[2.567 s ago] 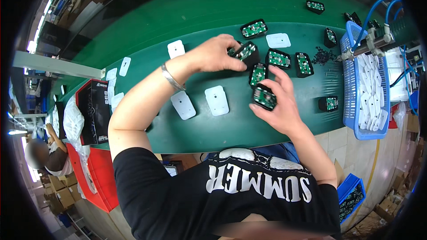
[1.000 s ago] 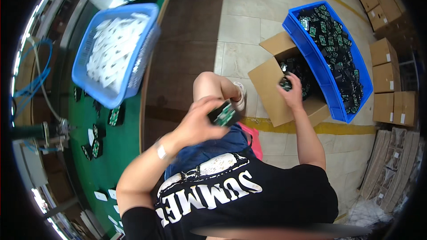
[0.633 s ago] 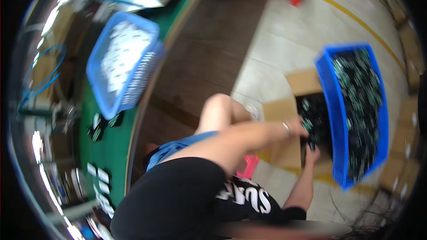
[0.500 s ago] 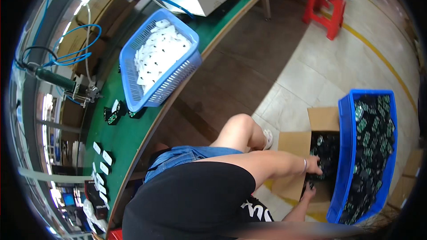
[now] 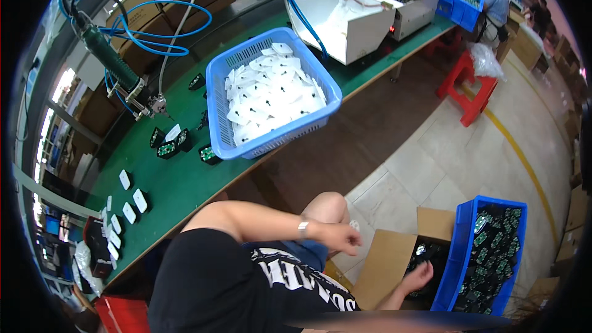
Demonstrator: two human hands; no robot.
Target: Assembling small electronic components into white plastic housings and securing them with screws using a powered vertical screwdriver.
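I see the left hand [image 5: 338,238] with its fingers loosely bent and a little apart, and nothing shows in its grasp. The right hand [image 5: 417,277] has its fingers curled in toward the thumb; from my view I can't tell whether it holds anything.

The left arm reaches across the body from left to right, with a pale metal band [image 5: 303,228] at the wrist, and its hand hangs in front of the bent knee [image 5: 330,208], palm not visible to me. The right forearm rises from the lower edge, slanting up and right, which puts its hand over the opening of the cardboard box [image 5: 385,265].

Inside that box I make out black parts [image 5: 436,253], mostly in shadow, so I can't read their direction. Just beside it stands a blue bin [image 5: 453,259], long axis running away from the person, filled with black-and-green circuit pieces [image 5: 490,253] lying at all angles.

Farther out to the left is the green table [image 5: 166,191]. On it I count several black housings; one of them [image 5: 166,149] shows its green board upward, long axis roughly crosswise in my view. Near them sits a blue basket [image 5: 217,111] of white plates [image 5: 271,95], and a green power tool [image 5: 111,58] hangs tilted above.
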